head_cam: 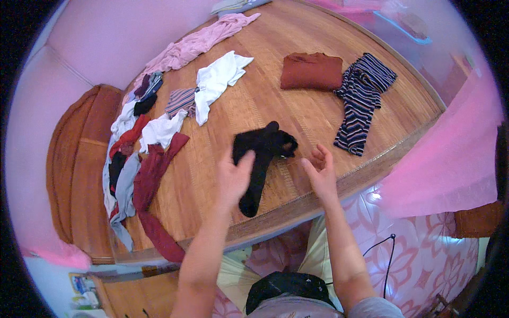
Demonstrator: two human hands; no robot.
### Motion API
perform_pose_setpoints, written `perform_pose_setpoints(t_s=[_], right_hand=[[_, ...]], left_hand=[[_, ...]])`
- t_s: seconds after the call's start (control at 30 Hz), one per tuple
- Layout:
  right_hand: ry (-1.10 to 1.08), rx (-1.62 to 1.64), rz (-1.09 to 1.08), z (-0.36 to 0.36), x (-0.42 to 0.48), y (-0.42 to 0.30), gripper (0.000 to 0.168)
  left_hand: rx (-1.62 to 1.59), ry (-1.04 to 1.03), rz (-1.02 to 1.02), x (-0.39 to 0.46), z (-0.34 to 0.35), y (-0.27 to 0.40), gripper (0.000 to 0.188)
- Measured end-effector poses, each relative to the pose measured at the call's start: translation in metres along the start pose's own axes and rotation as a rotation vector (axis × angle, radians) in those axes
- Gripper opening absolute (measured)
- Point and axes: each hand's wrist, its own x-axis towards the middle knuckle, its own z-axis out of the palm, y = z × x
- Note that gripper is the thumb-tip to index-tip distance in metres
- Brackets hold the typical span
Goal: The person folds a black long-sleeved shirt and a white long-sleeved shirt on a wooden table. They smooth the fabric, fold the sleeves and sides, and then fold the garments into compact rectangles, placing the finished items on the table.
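Note:
A crumpled black garment (260,159) lies on the wooden bed platform (294,187) before me, one narrow part stretching towards the near edge. My left hand (237,171) is at its left side, blurred, thumb apart from the fingers; whether it grips the cloth I cannot tell. To the right of the garment my right hand (321,169) hovers with curled fingers, thumb apart, holding nothing. Farther back lie a folded rust-brown garment (311,71) and, touching its right side, a striped dark garment (360,103), partly folded with a long part hanging towards me.
White garments (218,81), a small striped cloth (179,102), a maroon garment (153,183) and a grey one (128,187) lie leftward. A long pink cloth (195,45) lies along the back. Pink netting (449,167) hangs at right; a dark cable (391,258) is near the tiled floor.

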Motion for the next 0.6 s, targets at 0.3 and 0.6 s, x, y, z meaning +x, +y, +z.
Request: perform_pose_setpoints(t_s=[0.3, 0.6], right_hand=[[-0.453, 0.2, 0.293, 0.06, 0.009, -0.024, 0.049], [-0.35, -0.517, -0.031, 0.08, 0.004, 0.012, 0.045]], left_hand=[[-0.816, 0.023, -0.605, -0.005, -0.098, -0.068, 0.045], [-0.411, 0.205, -0.665, -0.033, -0.12, -0.165, 0.044]])
